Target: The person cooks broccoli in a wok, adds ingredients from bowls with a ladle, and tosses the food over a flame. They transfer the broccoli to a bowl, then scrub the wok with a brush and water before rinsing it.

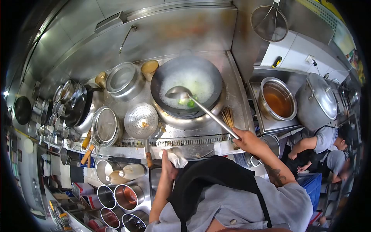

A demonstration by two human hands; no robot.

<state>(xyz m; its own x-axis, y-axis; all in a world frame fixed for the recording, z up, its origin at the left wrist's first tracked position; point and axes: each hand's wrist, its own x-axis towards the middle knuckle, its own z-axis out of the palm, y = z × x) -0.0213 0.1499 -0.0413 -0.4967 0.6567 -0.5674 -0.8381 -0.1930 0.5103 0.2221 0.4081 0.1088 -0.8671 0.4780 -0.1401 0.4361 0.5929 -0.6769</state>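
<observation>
My right hand (249, 143) is wrapped round the end of a long metal ladle (210, 113). The ladle's bowl lies over the wok (157, 83), at the surface of pale, foamy liquid (203, 83). Some bright green pieces (190, 103) show beside the ladle bowl. Near the stove's front edge, my left hand (167, 165) is closed on a white cloth (176, 157), its fingers partly hidden. Just left of it, a perforated skimmer (141, 120) with a wooden handle holds a few small brown bits.
Strainers (105, 125) and a lidded pot (123, 79) stand left of the wok. A bamboo brush (227, 117) lies to its right. Beyond are a pot of brown liquid (277, 99) and a large lidded pot (317, 98). Sauce containers (128, 196) sit lower left. People (326, 141) are at right.
</observation>
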